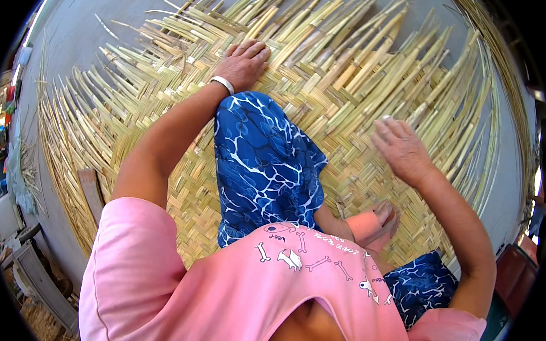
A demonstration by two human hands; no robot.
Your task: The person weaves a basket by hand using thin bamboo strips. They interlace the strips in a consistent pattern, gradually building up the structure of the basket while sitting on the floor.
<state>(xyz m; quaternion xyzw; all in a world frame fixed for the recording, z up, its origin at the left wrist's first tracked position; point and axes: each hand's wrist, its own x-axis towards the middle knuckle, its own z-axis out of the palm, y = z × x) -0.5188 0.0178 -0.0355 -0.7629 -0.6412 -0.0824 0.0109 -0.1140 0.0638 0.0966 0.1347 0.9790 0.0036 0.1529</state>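
A large mat (192, 201) of flat, split reed or bamboo strips in a zigzag weave lies under me. Loose strip ends (372, 62) fan out from its far and side edges. My left hand (244, 65), with a pale bracelet at the wrist, rests palm down on the weave near the far edge, its fingers extended over the strips. Over the right part of the mat is my right hand (401, 149), back up, fingers loosely stretched and slightly blurred. Nothing shows in its grasp; whether it touches the strips I cannot tell.
My knee in blue patterned cloth (266, 158) rises between the hands. A pink sandal (365, 226) is on my foot on the mat. A wooden piece (91, 193) lies at the left. Long thin strips (493, 45) lie along the far right of the grey floor (66, 33).
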